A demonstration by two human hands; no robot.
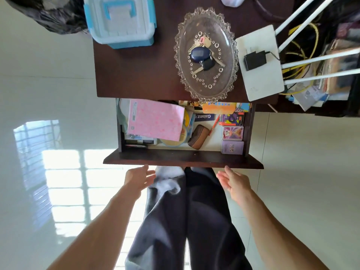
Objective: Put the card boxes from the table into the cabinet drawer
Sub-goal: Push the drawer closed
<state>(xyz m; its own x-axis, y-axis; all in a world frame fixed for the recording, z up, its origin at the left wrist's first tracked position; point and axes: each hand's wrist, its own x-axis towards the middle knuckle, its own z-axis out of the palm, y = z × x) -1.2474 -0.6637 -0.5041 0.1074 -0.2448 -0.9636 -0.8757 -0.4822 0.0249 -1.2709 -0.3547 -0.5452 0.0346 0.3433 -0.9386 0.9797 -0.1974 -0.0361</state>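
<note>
The dark wooden cabinet drawer (183, 159) stands pulled out below the cabinet top (136, 75). Along its right side lie three card boxes in a row: a purple one (232, 147) nearest the front, a pink-and-purple one (232, 133) behind it, and a dark orange-edged one (231, 118) further back. My left hand (138, 178) hovers open just in front of the drawer front, left of centre. My right hand (232, 182) is open too, below the drawer front's right part. Neither hand holds anything.
The drawer also holds a pink notebook (155, 119), a brown case (197, 137), tape rolls and an orange packet (218, 107). On the cabinet top sit a glass dish with keys (181, 55), a blue-lidded plastic box (120, 20) and a white router (261, 63). Glossy tiled floor lies around.
</note>
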